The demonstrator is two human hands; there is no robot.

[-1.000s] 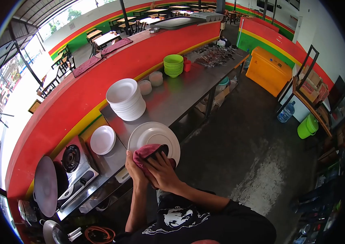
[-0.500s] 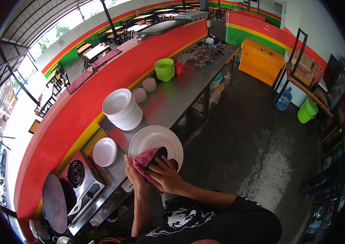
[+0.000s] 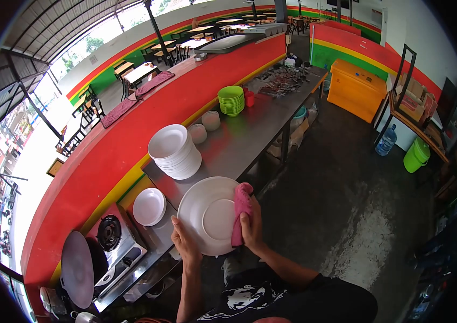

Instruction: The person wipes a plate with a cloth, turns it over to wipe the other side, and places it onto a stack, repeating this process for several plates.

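A large white plate (image 3: 199, 202) is held up over the counter's near edge, its ringed face towards me. My left hand (image 3: 186, 242) grips the plate's lower left rim, thumb on the face and the other fingers partly hidden. At the right rim, my right hand (image 3: 252, 226) presses a pink cloth (image 3: 243, 207) against the plate, the cloth folded over the edge. Beyond the plate stands a tall stack of white plates (image 3: 177, 156). Left of it a small stack of white dishes (image 3: 149, 206) sits on the counter.
The steel counter (image 3: 228, 145) carries green bowls (image 3: 231, 102), a red cup (image 3: 249, 98), small pale bowls and cutlery (image 3: 285, 81). A gas stove (image 3: 111, 234) and a large pan (image 3: 76, 269) are at left. An orange chest (image 3: 356, 89) stands beyond the floor.
My right hand and the cloth have moved from the plate's lower middle to its right rim. My left hand now holds the plate's left rim. The view has shifted slightly.
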